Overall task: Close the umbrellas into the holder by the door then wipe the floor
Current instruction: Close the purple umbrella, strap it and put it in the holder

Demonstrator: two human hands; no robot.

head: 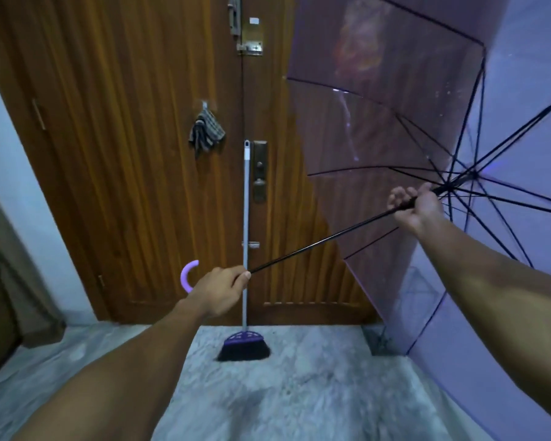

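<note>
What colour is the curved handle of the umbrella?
Light purple; the handle curls out beside the left hand in the head view.

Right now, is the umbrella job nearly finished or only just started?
Only just started. Nothing looks done yet: the purple umbrella is fully open. In hand: the left hand grips its curved handle end and the right hand holds the shaft near the ribs, likely to close it. Left: closing it, putting it in a holder, which I cannot see here, then wiping the floor. A broom leans on the door.
</note>
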